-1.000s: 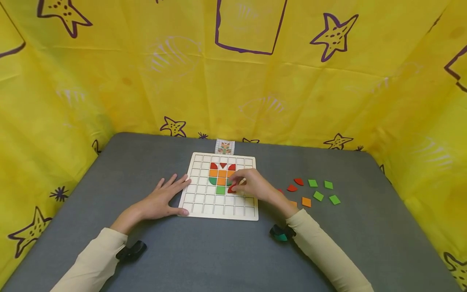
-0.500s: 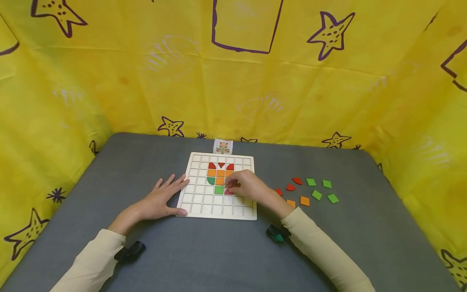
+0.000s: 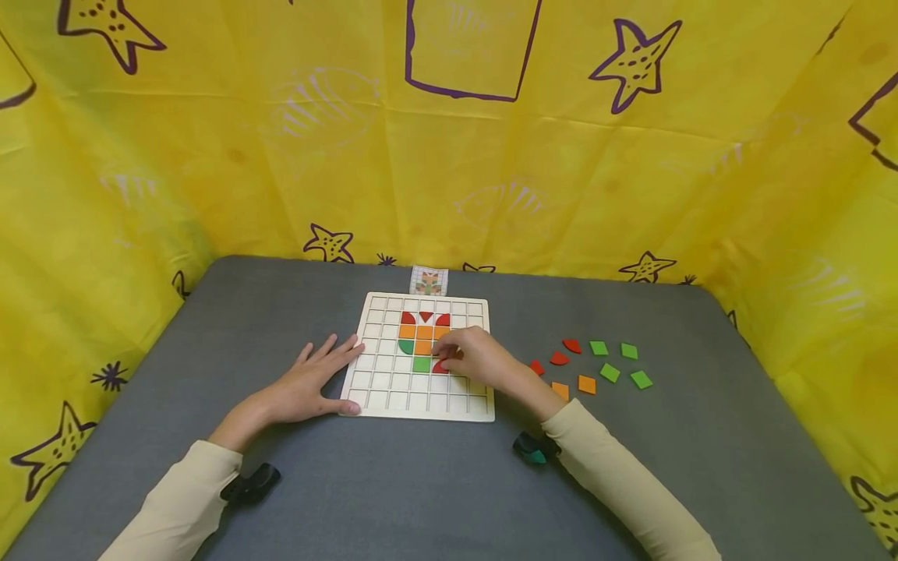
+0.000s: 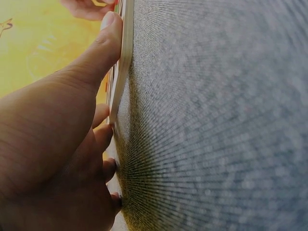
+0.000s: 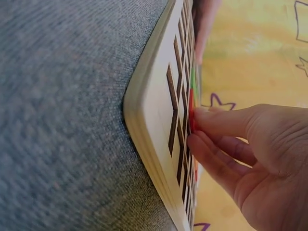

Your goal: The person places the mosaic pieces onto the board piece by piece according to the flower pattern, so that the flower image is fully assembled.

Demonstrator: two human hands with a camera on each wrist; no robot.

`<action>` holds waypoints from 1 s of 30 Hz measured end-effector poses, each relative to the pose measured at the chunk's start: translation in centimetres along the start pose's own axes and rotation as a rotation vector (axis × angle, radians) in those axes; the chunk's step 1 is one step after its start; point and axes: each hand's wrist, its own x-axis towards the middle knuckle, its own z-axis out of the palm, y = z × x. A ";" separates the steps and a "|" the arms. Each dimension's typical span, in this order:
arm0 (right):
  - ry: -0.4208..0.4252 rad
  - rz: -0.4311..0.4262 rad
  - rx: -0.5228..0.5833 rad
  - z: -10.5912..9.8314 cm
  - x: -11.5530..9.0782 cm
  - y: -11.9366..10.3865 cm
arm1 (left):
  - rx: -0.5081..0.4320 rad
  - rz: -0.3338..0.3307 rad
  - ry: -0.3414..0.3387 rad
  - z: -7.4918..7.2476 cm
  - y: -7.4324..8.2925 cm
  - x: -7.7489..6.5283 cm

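Observation:
A pale wooden grid board (image 3: pixel 400 402) lies on the grey table, bearing a pattern of flat tiles. Fingers spread, my left hand (image 3: pixel 305 387) rests at its left edge; in the left wrist view the thumb (image 4: pixel 111 36) lies on the board's rim. My right hand (image 3: pixel 479 358) pinches a red quarter-round tile (image 3: pixel 440 367) with thumb and fingertips, low at the board, in the cell right of a light green square tile (image 3: pixel 421 364). Above are orange squares (image 3: pixel 424 333), a dark green rounded tile (image 3: pixel 406 347) and red tiles (image 3: pixel 408 318). The right hand hides part of the pattern.
A small printed pattern card (image 3: pixel 429 281) lies behind the board. Loose on the right are several light green squares (image 3: pixel 609 373), red quarter-rounds (image 3: pixel 559 358) and orange squares (image 3: pixel 586 385). A dark green tile (image 3: pixel 537 456) lies by the right wrist strap. A yellow curtain (image 3: pixel 449 156) surrounds the table.
My right hand has brought the red quarter-round tile slightly left and down into the cell beside the light green square. The left hand has stayed at the board's edge.

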 end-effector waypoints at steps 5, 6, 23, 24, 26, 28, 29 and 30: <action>0.006 0.000 0.016 -0.4 -0.5 0.0 | 0.006 -0.008 -0.004 0.2 -0.1 0.1; 0.008 0.000 0.017 -0.6 -0.6 0.0 | 0.004 -0.009 -0.005 0.2 -0.1 0.1; 0.107 0.116 -0.020 -4.9 -5.1 4.2 | -0.002 -0.028 -0.012 0.3 -0.1 0.1; 0.110 0.116 -0.024 -5.1 -5.5 4.6 | 0.000 -0.029 -0.012 0.2 -0.1 0.1; 0.108 0.111 -0.029 -5.5 -6.2 5.1 | 0.001 -0.026 -0.011 0.2 -0.1 0.1; 0.097 0.104 -0.038 -5.9 -6.8 5.6 | 0.002 -0.024 -0.010 0.2 -0.1 0.1; 0.090 0.103 -0.042 -6.0 -7.2 5.8 | 0.002 -0.022 -0.010 0.1 -0.1 0.1; 0.080 0.101 -0.043 -6.2 -7.5 6.0 | 0.001 -0.020 -0.010 0.1 -0.1 0.1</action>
